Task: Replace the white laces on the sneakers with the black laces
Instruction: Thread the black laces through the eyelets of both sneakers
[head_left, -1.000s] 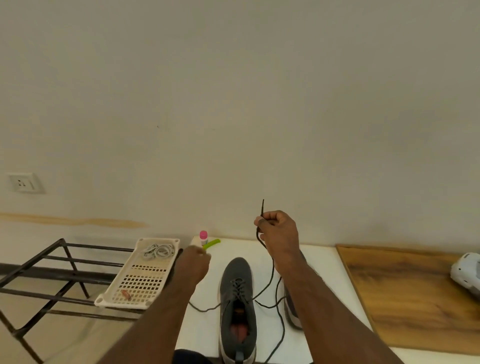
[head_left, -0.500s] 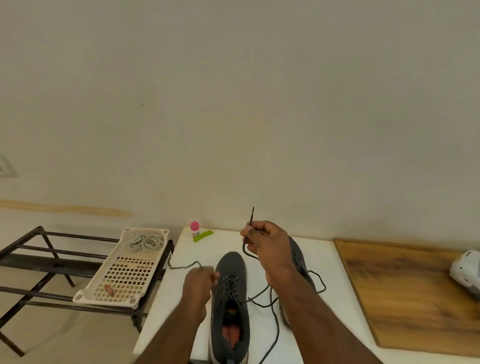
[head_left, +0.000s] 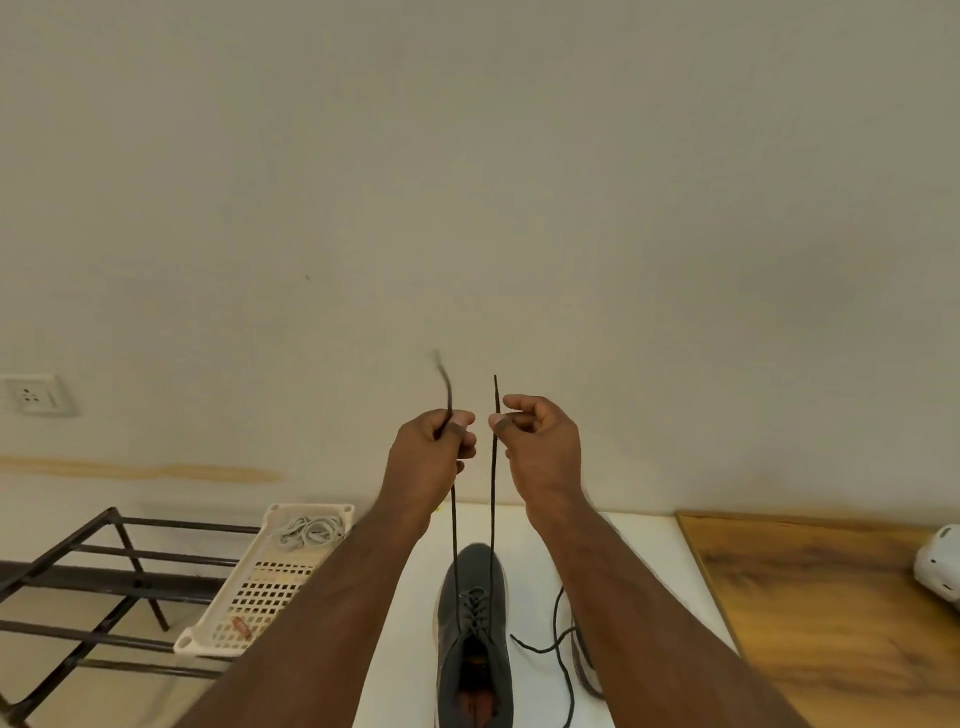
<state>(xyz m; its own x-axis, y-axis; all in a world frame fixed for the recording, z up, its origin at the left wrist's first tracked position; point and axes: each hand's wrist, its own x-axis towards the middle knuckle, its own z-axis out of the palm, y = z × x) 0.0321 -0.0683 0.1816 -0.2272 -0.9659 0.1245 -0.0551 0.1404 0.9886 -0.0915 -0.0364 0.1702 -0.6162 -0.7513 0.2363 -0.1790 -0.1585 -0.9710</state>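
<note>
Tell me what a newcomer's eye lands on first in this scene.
First, the two raised hands at the centre: the left hand and the right hand each pinch one end of a black lace pulled up in two taut lines. Both lines run down to the grey sneaker on the white table below. Off to the left, a white perforated tray holds a coil of white laces.

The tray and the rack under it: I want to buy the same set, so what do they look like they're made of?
The tray looks like cream moulded plastic with a smooth, slightly glossy finish: its floor is a grid of punched holes and its corners are rounded. The rack looks like dark metal bar, painted matt black or brown: thin, straight, square-edged rails. Neither can be confirmed from looks alone.
</note>
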